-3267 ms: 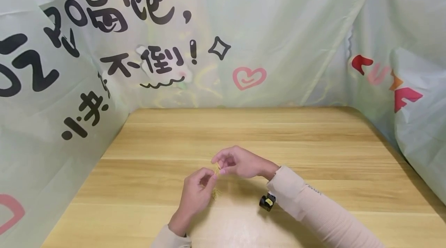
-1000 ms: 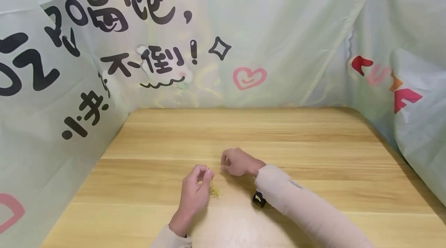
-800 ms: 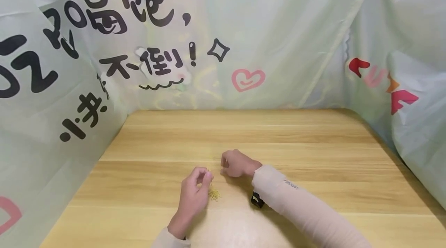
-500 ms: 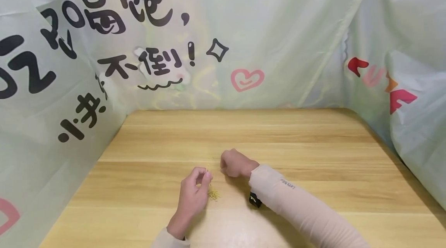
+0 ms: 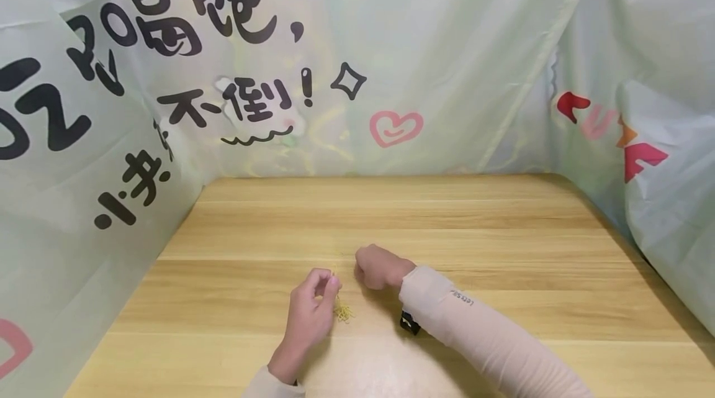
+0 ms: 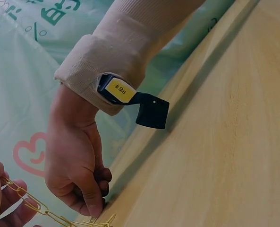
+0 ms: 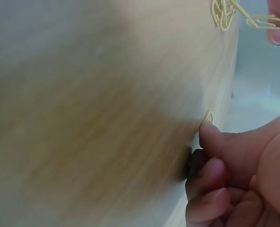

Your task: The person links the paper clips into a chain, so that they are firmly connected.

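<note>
My left hand (image 5: 309, 311) pinches one end of a chain of yellow paper clips (image 6: 43, 209) between thumb and fingers. The chain hangs down beside the thumb, and its lower part lies bunched in a small heap (image 5: 343, 313) on the wooden table. To the right and slightly farther off, my right hand (image 5: 382, 267) is low at the tabletop with fingers curled. In the right wrist view its thumb and fingertips pinch a single yellow paper clip (image 7: 208, 117), whose rounded end sticks out past the thumb.
A black wrist camera mount (image 5: 410, 322) with a yellow label hangs under the right sleeve (image 5: 480, 330), close over the table. The wooden table (image 5: 475, 218) is bordered at the back and sides by pale printed cloth (image 5: 458, 63).
My right hand has moved from beside the left fingertips to the right and down to the table, and its fingers have curled in. The left hand stays nearly in place with the chain.
</note>
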`<state>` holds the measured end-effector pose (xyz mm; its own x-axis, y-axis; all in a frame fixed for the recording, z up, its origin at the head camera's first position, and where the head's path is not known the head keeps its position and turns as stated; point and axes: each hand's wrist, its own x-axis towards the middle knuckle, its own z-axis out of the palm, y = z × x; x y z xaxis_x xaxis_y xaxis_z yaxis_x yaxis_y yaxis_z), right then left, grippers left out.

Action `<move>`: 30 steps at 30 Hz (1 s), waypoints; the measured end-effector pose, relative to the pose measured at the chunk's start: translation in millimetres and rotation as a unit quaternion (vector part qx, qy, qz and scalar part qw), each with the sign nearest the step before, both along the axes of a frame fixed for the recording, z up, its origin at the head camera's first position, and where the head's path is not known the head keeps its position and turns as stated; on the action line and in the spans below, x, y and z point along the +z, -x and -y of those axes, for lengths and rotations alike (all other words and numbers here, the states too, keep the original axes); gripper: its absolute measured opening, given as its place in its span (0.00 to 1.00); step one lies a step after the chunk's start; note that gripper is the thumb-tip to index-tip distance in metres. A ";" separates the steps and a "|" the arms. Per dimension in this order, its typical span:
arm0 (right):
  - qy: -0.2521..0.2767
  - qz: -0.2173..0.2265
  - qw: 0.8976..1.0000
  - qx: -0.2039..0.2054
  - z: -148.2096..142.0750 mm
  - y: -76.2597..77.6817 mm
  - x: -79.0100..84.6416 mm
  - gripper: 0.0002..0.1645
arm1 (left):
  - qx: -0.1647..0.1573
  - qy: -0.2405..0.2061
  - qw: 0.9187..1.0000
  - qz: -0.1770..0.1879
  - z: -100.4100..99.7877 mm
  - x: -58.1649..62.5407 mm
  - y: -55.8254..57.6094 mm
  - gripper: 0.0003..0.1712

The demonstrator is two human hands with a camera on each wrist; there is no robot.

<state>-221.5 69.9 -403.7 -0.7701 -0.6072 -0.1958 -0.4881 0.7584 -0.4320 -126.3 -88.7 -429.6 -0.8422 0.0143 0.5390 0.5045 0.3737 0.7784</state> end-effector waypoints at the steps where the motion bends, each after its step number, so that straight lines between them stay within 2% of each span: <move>1: -0.003 0.001 1.000 0.001 0.3 -0.9 -0.2 0.26 | -0.001 0.000 1.000 0.001 0.2 -0.5 -0.7 0.04; 6: -0.010 0.025 1.000 0.014 0.1 -4.5 -1.4 0.21 | 0.004 0.005 1.000 0.011 1.9 -4.7 -5.9 0.04; 9: -0.008 0.036 0.999 0.019 -3.0 -3.4 -0.3 0.15 | 0.006 0.008 1.000 0.012 2.0 -6.5 -4.6 0.04; 15: 0.026 0.077 0.996 0.023 -12.7 1.4 4.3 0.19 | 0.006 0.003 1.000 0.020 0.6 -4.6 -1.1 0.04; 21: 0.085 0.071 0.993 0.047 -21.7 4.6 4.3 0.10 | 0.001 0.001 1.000 0.018 0.6 -5.0 -1.2 0.04; 25: 0.132 0.077 0.986 0.068 -26.4 6.5 4.0 0.11 | -0.005 -0.002 1.000 0.026 0.2 -4.5 -0.2 0.04; 30: 0.155 0.059 0.981 0.096 -29.5 5.7 8.1 0.11 | -0.007 0.003 1.000 0.029 0.8 -3.5 0.6 0.03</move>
<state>-227.1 99.4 -395.6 -0.6187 -0.7833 -0.0603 -0.5412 0.4805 -0.6901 -126.9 -89.5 -433.1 -0.8721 0.0298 0.4884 0.4631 0.3726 0.8042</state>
